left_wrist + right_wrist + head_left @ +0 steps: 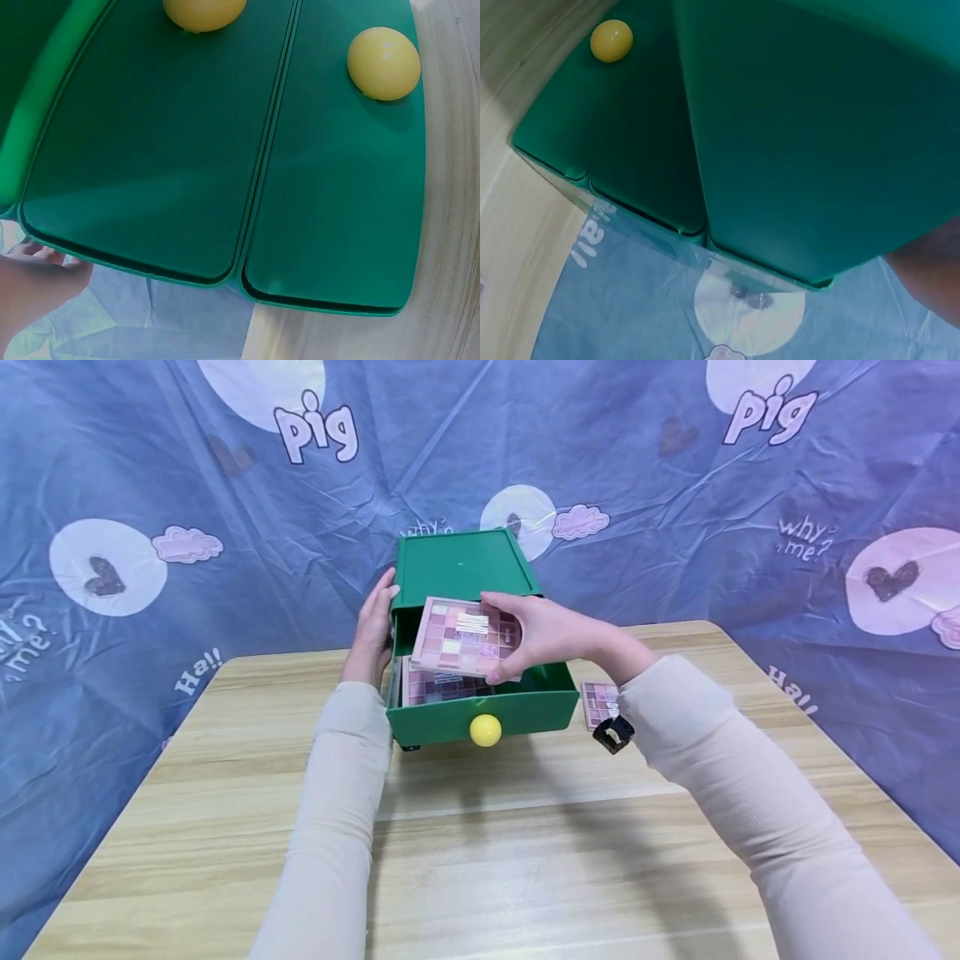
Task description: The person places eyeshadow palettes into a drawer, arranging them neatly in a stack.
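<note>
In the head view, my right hand (558, 631) pinches an eyeshadow palette (457, 639) with a pink frame and a grid of shades, with the thumb at its near right corner. The palette is tilted above the pulled-out top drawer (442, 724) of a green cabinet (465, 564). Below it, another palette (429, 693) lies in the left part of the drawer, partly covered by the held one. My left hand (372, 631) rests against the cabinet's left side, fingers extended along it near the top edge. The left wrist view shows its fingers (52, 255) beside the green side.
A yellow knob (486, 730) sits on the open drawer's front. Lower drawers show yellow knobs too, one of them the lowest knob (383, 64). Another palette (597, 702) lies on the wooden table (480, 860), right of the cabinet. A patterned blue cloth (637, 485) hangs behind.
</note>
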A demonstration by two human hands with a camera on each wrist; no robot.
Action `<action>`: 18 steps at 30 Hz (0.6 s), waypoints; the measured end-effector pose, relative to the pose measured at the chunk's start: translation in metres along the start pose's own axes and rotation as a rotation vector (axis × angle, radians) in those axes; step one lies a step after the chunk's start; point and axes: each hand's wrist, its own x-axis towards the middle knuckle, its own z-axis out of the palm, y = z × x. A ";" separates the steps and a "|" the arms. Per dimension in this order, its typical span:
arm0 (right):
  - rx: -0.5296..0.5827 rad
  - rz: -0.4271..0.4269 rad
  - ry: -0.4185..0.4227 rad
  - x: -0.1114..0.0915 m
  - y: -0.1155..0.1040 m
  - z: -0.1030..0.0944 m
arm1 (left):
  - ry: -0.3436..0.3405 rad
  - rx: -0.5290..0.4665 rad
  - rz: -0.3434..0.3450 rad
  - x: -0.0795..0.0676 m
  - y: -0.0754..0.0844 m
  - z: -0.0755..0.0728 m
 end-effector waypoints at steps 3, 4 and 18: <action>-0.037 0.000 -0.015 0.003 0.000 0.003 | -0.003 0.011 0.003 0.000 0.001 -0.001; -0.048 0.001 -0.021 0.004 -0.001 0.005 | -0.002 0.013 0.002 0.000 0.001 -0.001; -0.179 -0.071 -0.126 0.018 0.005 0.024 | -0.028 -0.026 0.004 0.000 0.000 -0.001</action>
